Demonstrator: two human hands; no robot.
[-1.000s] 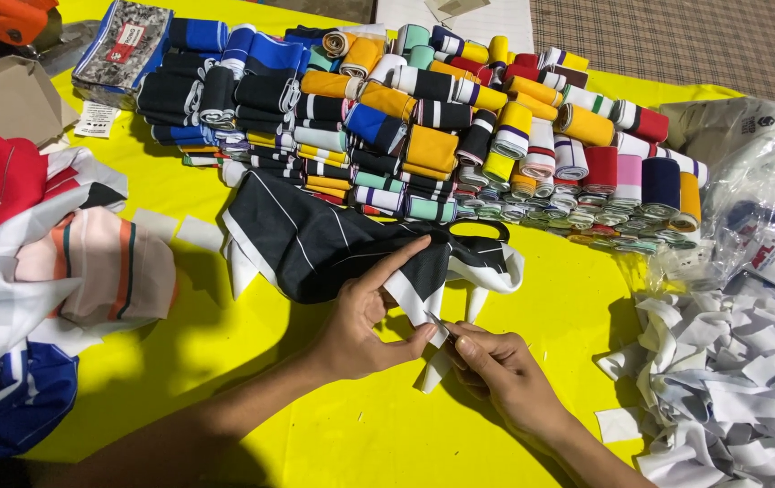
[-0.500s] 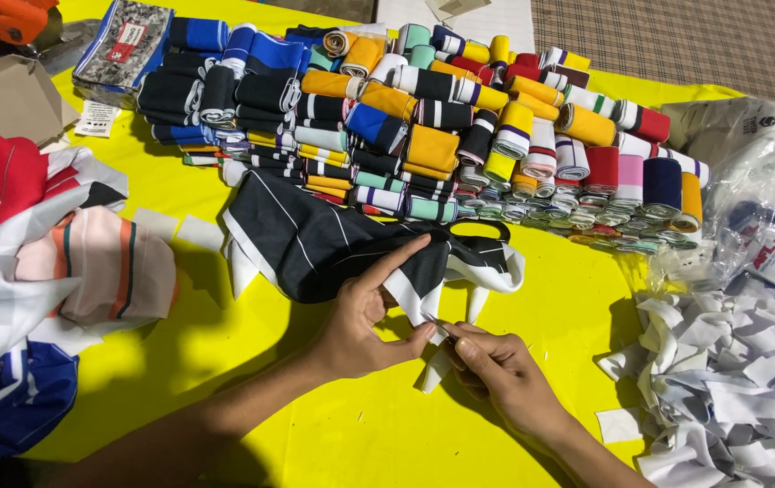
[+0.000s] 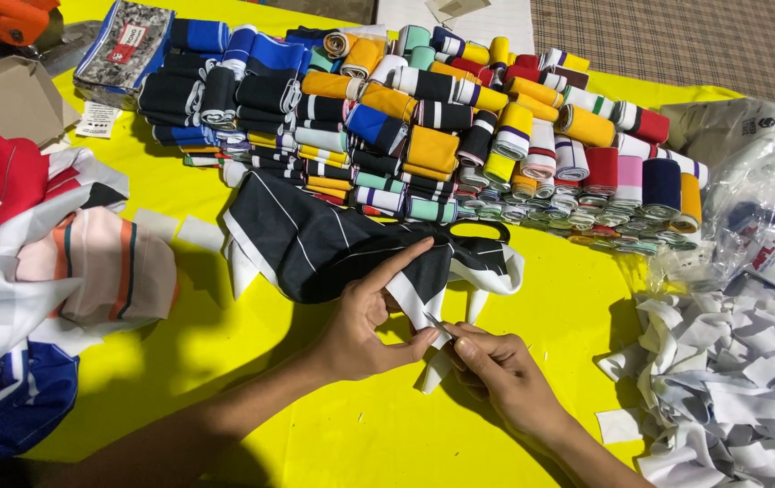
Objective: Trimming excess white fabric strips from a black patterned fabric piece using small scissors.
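A black fabric piece with thin white stripes and white edging (image 3: 315,239) lies on the yellow table cover (image 3: 360,434). My left hand (image 3: 365,321) pinches a white strip at its lower edge, index finger stretched over the black cloth. My right hand (image 3: 500,375) holds the same white strip (image 3: 433,361) from the right, fingertips meeting the left thumb. A thin metal tip, too small to identify, shows between the fingers. Black scissor handles (image 3: 482,230) lie partly under the fabric.
Many rolled ribbed bands in several colours (image 3: 460,136) are stacked at the back. White fabric scraps (image 3: 731,389) pile at right beside clear plastic bags (image 3: 758,199). Red, white, pink and blue garments (image 3: 35,262) lie at left, with a cardboard box (image 3: 4,95) behind.
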